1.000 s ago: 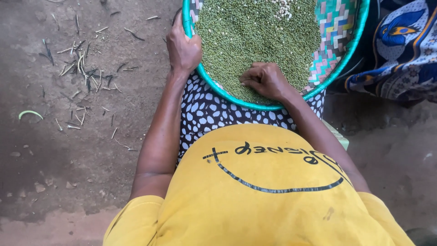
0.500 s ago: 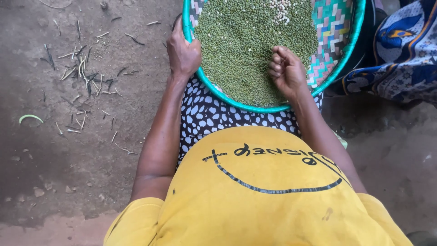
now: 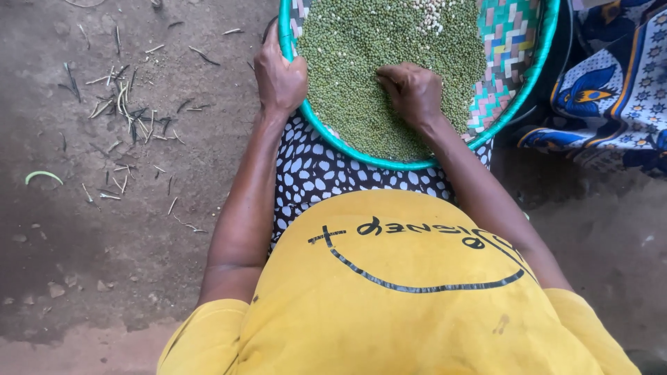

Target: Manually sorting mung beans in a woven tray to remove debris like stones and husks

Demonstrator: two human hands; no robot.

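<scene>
A round woven tray (image 3: pixel 517 42) with a turquoise rim rested on the person's lap, over a black skirt with white spots (image 3: pixel 326 177). It was filled with small green grains (image 3: pixel 375 55), and a little patch of paler grains (image 3: pixel 434 10) lay near its far edge. The left hand (image 3: pixel 280 76) was closed around the tray's near-left rim, thumb inside against the grains and fingers wrapped over the outer edge. The right hand (image 3: pixel 413 90) lay inside the tray, on top of the green grains toward the near side, its fingers curled inward and pressed into the heap; whether it pinched any grains could not be told. The two hands were close together, the heap of grains lying between and beyond them. A yellow shirt (image 3: pixel 410 298) filled the bottom of the view. On the bare earth to the left lay scattered dry stalks (image 3: pixel 128 111), and a blue patterned cloth (image 3: pixel 618 90) sat just right of the tray.
</scene>
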